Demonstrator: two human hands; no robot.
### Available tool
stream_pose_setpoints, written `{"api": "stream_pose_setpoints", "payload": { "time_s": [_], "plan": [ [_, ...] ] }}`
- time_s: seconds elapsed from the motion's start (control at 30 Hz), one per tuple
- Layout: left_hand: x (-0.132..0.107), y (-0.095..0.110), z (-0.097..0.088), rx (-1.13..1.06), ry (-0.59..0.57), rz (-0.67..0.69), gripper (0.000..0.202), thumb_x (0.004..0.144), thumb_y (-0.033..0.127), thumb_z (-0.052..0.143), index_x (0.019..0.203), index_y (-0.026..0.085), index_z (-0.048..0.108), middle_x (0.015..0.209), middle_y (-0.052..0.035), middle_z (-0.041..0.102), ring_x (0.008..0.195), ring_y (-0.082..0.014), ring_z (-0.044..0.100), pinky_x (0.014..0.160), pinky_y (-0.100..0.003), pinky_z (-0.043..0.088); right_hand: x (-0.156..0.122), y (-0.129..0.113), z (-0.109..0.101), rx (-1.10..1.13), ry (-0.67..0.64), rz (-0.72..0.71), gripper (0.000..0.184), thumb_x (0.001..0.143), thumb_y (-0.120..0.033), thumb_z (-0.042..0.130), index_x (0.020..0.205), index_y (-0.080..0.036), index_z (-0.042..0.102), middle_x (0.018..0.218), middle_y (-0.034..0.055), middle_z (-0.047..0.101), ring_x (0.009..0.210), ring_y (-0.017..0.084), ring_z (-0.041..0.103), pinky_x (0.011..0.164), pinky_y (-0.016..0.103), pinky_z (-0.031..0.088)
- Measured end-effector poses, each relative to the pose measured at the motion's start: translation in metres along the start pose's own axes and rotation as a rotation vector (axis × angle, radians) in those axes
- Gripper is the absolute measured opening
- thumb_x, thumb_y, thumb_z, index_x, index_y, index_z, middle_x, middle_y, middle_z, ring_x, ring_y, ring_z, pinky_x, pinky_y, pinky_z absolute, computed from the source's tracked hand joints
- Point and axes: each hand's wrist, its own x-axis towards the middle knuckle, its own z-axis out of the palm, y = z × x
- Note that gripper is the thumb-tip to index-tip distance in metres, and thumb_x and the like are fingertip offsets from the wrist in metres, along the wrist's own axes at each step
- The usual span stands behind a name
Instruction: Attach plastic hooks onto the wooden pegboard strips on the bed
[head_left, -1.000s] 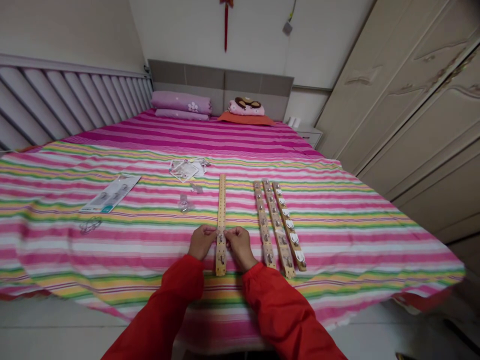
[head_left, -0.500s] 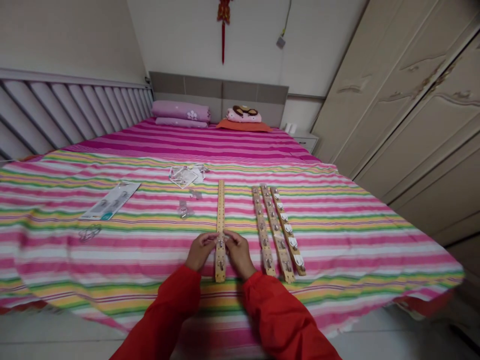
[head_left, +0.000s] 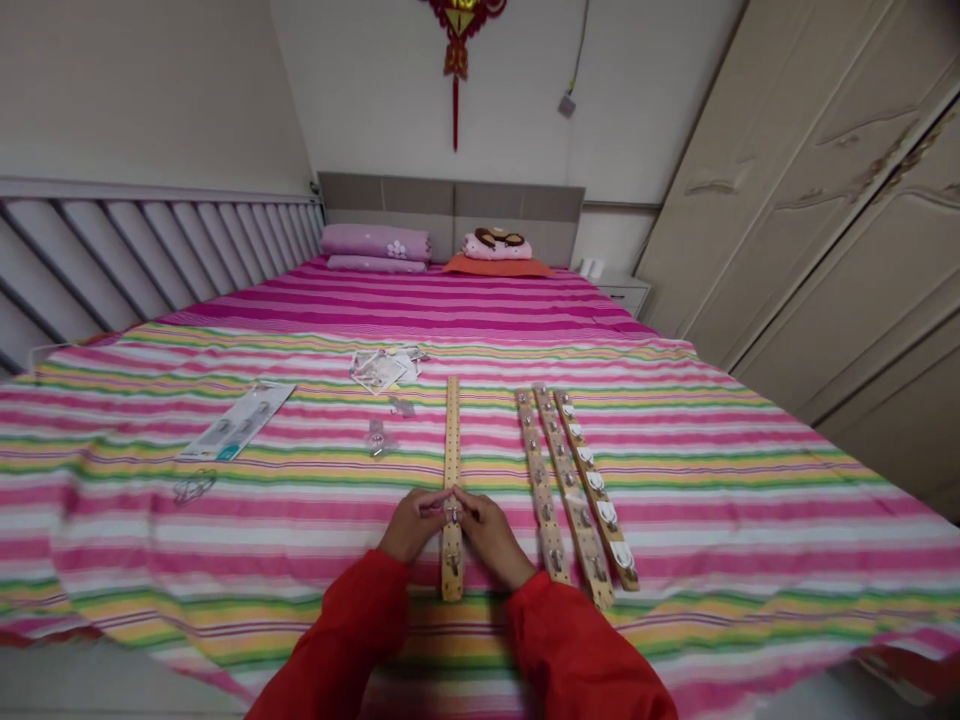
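Note:
A long wooden strip with rows of holes [head_left: 451,440] lies lengthwise on the striped bedspread [head_left: 675,480] in front of me. My left hand [head_left: 410,524] and my right hand [head_left: 490,532] meet over its near part, fingers pinched together on a small clear hook [head_left: 453,512] seated on the strip. Another hook sits lower on the strip, near its end. Both sleeves are red.
Three more wooden strips [head_left: 577,490] fitted with hooks lie side by side to the right. Loose clear hooks [head_left: 376,438], torn packets [head_left: 384,366], a card pack [head_left: 236,422] and a wire piece [head_left: 193,488] lie to the left. A wardrobe [head_left: 832,220] stands at right.
My head has tipped up slightly, so the bed sits lower in view. Both hands have closed in tighter over the hook on the strip.

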Motion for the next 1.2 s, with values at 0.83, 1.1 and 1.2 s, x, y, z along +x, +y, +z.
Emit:
{"api": "stream_pose_setpoints", "payload": {
  "time_s": [0.83,1.1,1.2],
  "plan": [
    [0.052,0.003,-0.089,0.380,0.567,-0.025,0.014,0.059,0.034,0.064,0.065,0.021,0.065,0.067,-0.0038,0.067,0.068,-0.0210,0.062,0.070,-0.031,0.046,-0.017,-0.011,-0.003,0.444,0.123,0.219,0.033,0.062,-0.039,0.072,0.085,-0.016,0.069,0.044,-0.0080,0.046,0.038,0.008,0.036,0.038,0.021,0.025],
    [0.032,0.020,-0.081,0.001,0.547,-0.049,0.027,0.048,0.039,0.073,0.064,0.019,0.065,0.061,-0.0010,0.067,0.064,-0.0174,0.060,0.062,-0.027,0.047,-0.018,-0.012,-0.003,0.481,0.152,0.251,0.027,0.064,-0.035,0.070,0.081,-0.015,0.067,0.042,-0.0082,0.046,0.035,0.007,0.033,0.036,0.020,0.022],
    [0.017,0.026,-0.071,-0.180,0.519,-0.114,0.042,0.042,0.046,0.078,0.071,0.017,0.068,0.065,-0.0018,0.068,0.061,-0.0147,0.059,0.057,-0.025,0.046,-0.019,-0.017,-0.004,0.530,0.165,0.256,0.027,0.064,-0.037,0.070,0.079,-0.015,0.066,0.046,-0.0064,0.051,0.035,0.006,0.034,0.035,0.020,0.021]
  ]
}}
